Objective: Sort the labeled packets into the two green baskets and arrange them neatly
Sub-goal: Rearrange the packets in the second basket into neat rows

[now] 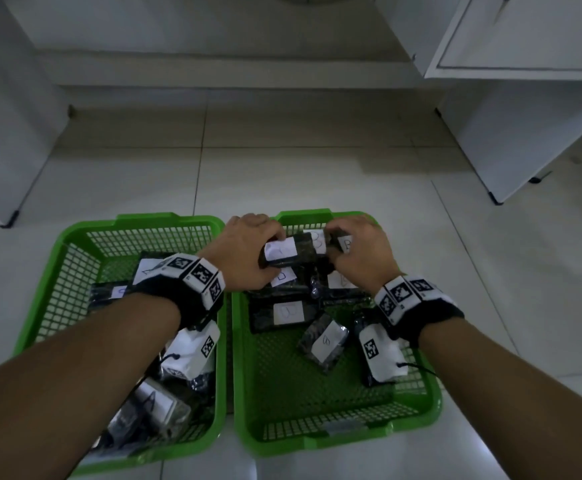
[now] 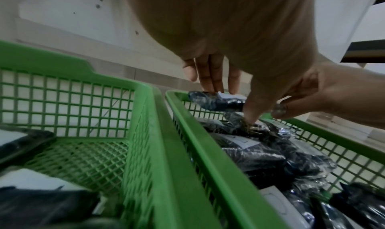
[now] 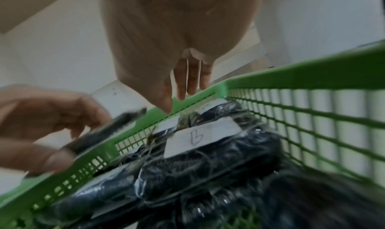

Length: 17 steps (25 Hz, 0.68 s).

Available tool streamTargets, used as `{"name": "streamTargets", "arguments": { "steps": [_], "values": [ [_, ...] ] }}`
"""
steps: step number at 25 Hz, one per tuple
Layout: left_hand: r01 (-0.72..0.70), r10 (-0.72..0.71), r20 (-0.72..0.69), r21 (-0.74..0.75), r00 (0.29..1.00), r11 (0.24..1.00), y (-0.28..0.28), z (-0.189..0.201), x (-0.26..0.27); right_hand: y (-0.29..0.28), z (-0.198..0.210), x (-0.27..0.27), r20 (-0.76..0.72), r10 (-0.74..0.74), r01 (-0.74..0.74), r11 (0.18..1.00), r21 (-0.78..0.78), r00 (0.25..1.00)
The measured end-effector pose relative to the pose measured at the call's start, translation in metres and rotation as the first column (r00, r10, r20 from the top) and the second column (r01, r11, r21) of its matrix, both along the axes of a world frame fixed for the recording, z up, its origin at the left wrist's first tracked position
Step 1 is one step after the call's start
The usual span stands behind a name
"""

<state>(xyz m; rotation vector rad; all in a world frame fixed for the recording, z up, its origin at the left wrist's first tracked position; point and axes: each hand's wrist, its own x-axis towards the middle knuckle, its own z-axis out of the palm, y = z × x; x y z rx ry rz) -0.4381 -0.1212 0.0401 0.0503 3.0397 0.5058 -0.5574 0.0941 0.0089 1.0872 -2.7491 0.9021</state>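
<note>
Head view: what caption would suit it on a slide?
Both hands, left and right, grip dark labeled packets over the right green basket.

Our left forearm (image 1: 75, 368) hides much of the left basket's (image 1: 75, 237) packets; we cannot read the blurred labels at its near edge, cut off below

the two baskets (image 1: 75, 237) are green plastic mesh. the packets (image 1: 322, 341) are dark, shiny, crinkly plastic with white paper labels (image 3: 202, 136). the floor (image 1: 282, 168) is smooth, glossy tile.
</note>
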Motion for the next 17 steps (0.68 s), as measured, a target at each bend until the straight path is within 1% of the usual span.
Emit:
{"name": "streamTargets", "arguments": {
  "steps": [1,2,4,6,8,10,14,17],
  "values": [
    [0.032,-0.032,0.022,-0.001,0.999,0.999,0.001,0.002,0.006,0.007,0.001,0.003,-0.015,-0.026,0.025,0.998,-0.050,1.000],
    [0.057,-0.056,0.060,-0.008,0.997,0.998,0.002,0.004,0.010,0.014,0.002,0.007,-0.023,-0.032,0.030,0.997,-0.067,0.999],
    [0.064,-0.057,0.160,-0.037,0.985,0.997,0.007,0.006,0.016,0.025,0.005,0.017,0.002,0.002,-0.002,1.000,-0.029,1.000],
    [0.037,-0.023,0.209,-0.066,0.978,0.997,0.014,0.008,0.015,0.033,0.006,0.023,0.067,0.032,-0.035,0.998,0.048,0.997],
    [0.005,0.010,0.208,-0.072,0.978,0.997,0.020,0.009,0.013,0.036,0.005,0.026,0.127,0.021,-0.038,0.990,0.132,0.992],
    [-0.026,0.040,0.204,-0.075,0.978,0.997,0.024,0.008,0.013,0.038,0.003,0.027,0.158,0.010,-0.039,0.983,0.178,0.987],
    [-0.109,0.109,0.184,-0.008,0.977,0.994,0.028,0.002,0.017,0.037,0.003,0.032,0.180,0.028,-0.062,0.981,0.185,0.983],
    [-0.115,0.114,0.205,-0.005,0.972,0.993,0.030,0.001,0.015,0.037,0.004,0.032,0.168,0.038,-0.075,0.973,0.217,0.985]
  ]
}}
